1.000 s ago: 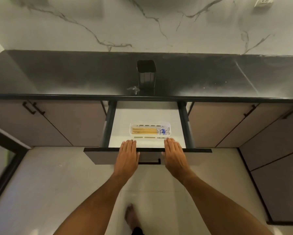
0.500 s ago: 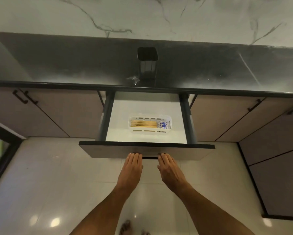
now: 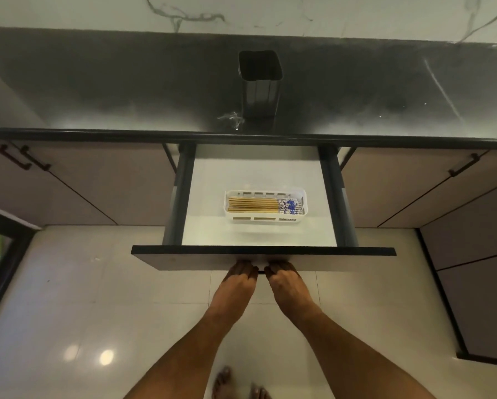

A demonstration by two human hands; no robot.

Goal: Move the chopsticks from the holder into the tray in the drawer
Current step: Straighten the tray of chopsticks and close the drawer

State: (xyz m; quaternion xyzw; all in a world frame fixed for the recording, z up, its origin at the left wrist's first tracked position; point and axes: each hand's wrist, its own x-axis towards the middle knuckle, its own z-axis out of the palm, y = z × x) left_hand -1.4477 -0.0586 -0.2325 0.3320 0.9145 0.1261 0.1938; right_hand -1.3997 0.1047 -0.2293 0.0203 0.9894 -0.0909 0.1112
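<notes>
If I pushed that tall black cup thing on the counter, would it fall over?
Probably quite easily. The holder is tall and narrow and stands upright, so a push near its top would likely tip it. It looks empty, so it is probably light, and on the smooth, shiny countertop a low push might just slide it.

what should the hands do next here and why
Probably push the drawer shut. The chopsticks already lie in the white tray, and the black holder on the counter looks empty. The left hand and right hand have their fingers curled at the handle on the drawer front, so closing seems the only step left.
</notes>
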